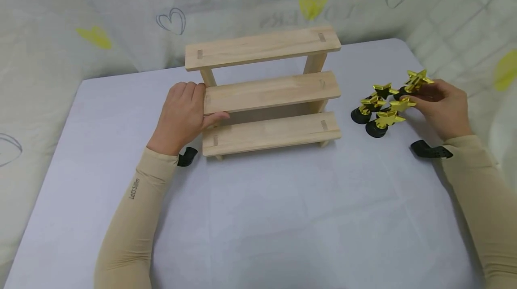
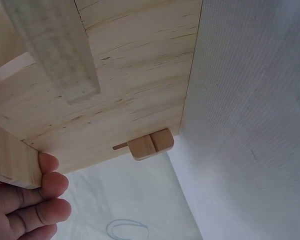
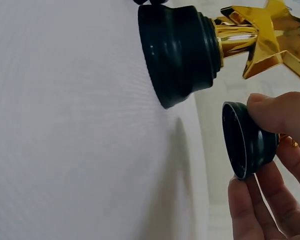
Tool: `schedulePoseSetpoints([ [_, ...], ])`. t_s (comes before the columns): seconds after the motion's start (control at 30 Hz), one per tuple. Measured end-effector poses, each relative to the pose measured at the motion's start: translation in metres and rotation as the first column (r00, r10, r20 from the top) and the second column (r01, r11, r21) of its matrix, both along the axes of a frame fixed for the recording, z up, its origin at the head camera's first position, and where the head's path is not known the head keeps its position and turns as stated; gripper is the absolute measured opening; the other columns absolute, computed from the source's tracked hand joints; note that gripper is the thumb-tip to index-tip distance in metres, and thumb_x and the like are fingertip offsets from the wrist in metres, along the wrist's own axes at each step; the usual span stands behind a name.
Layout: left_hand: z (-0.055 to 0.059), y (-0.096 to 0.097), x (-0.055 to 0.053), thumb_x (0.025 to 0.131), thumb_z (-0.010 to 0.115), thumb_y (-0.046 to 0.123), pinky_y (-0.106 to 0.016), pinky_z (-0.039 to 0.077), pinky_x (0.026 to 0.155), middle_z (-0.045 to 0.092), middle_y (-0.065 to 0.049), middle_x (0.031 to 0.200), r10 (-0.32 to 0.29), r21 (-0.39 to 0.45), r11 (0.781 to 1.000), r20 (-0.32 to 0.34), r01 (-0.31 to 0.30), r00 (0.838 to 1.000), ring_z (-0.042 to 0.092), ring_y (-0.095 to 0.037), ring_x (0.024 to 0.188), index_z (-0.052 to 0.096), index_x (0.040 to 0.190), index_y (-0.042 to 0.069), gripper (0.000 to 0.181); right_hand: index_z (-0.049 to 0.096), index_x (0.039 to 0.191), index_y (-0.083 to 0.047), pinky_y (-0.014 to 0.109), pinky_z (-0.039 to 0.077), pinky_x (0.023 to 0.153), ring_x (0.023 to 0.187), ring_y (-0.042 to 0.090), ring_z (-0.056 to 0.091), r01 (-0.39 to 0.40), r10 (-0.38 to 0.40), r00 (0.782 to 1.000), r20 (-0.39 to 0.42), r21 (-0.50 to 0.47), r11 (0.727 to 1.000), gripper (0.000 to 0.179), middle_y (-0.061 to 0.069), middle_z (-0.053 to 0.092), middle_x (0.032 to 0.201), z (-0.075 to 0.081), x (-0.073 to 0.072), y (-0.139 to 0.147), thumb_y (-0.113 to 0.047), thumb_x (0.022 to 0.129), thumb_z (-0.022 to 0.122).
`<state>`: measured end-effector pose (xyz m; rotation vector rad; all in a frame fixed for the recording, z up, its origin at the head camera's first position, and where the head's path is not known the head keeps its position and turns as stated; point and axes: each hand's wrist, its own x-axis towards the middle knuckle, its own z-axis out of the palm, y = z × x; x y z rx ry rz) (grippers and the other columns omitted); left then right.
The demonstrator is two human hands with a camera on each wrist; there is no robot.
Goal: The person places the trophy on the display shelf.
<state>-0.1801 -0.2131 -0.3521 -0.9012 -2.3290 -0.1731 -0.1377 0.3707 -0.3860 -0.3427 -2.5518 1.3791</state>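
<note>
A three-step wooden stand (image 1: 266,94) of pale boards stands toward the back of the table. My left hand (image 1: 179,116) grips the left end of its middle board, thumb along the front edge; in the left wrist view the fingertips (image 2: 55,185) curl round a board's edge. My right hand (image 1: 448,107) pinches a small star trophy, gold on top with a black base (image 3: 252,145). That base is tilted, its hollow underside showing in the right wrist view. Several similar trophies (image 1: 376,130) stand in a cluster just left of this hand, one with its base (image 3: 180,55) close to the camera.
A white cloth covers the table (image 1: 282,217). Behind it hangs a pale sheet (image 1: 242,2) printed with hearts and letters. Black wrist mounts (image 1: 430,150) stick out inward from both sleeves.
</note>
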Motion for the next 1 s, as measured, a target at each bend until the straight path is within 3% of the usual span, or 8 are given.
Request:
schedulePoseSetpoints([
  [0.37, 0.004, 0.003, -0.001, 0.099, 0.034, 0.075, -0.046, 0.047, 0.075, 0.054, -0.019, 0.075, 0.004, -0.042, 0.999, -0.041, -0.006, 0.999, 0.051, -0.036, 0.069, 0.057, 0.092, -0.009, 0.088, 0.071, 0.106, -0.027, 0.000, 0.044, 0.069, 0.082, -0.018, 0.061, 0.022, -0.022, 1.000, 0.009, 0.022, 1.000, 0.028, -0.033, 0.065, 0.091, 0.025, 0.010, 0.006, -0.017, 0.085, 0.086],
  [0.6, 0.004, 0.001, 0.003, 0.098, 0.033, 0.077, -0.046, 0.048, 0.078, 0.055, -0.019, 0.077, 0.022, -0.031, 0.999, -0.028, -0.023, 0.999, 0.051, -0.036, 0.071, 0.058, 0.094, -0.010, 0.090, 0.072, 0.102, -0.022, 0.000, 0.046, 0.071, 0.078, -0.016, 0.065, 0.012, -0.012, 0.999, -0.039, -0.003, 1.000, 0.027, -0.031, 0.069, 0.090, 0.048, 0.013, 0.005, -0.010, 0.083, 0.086],
  [0.83, 0.004, 0.000, 0.002, 0.099, 0.033, 0.077, -0.046, 0.048, 0.080, 0.054, -0.019, 0.077, 0.023, -0.036, 0.999, -0.038, -0.025, 0.999, 0.051, -0.035, 0.072, 0.057, 0.094, -0.008, 0.088, 0.072, 0.104, -0.023, -0.002, 0.044, 0.079, 0.085, -0.014, 0.063, -0.011, 0.013, 0.995, -0.102, 0.018, 1.000, 0.031, -0.028, 0.067, 0.093, 0.063, 0.018, -0.005, -0.004, 0.083, 0.085],
  [1.0, 0.004, 0.000, 0.002, 0.098, 0.030, 0.078, -0.046, 0.048, 0.080, 0.056, -0.019, 0.078, 0.034, -0.046, 0.998, -0.018, -0.035, 0.999, 0.052, -0.035, 0.073, 0.057, 0.094, -0.009, 0.091, 0.072, 0.103, -0.017, 0.000, 0.048, 0.083, 0.086, -0.009, 0.068, -0.060, 0.048, 0.983, -0.177, -0.065, 0.996, 0.036, -0.021, 0.070, 0.095, 0.070, 0.019, -0.013, 0.008, 0.080, 0.083],
])
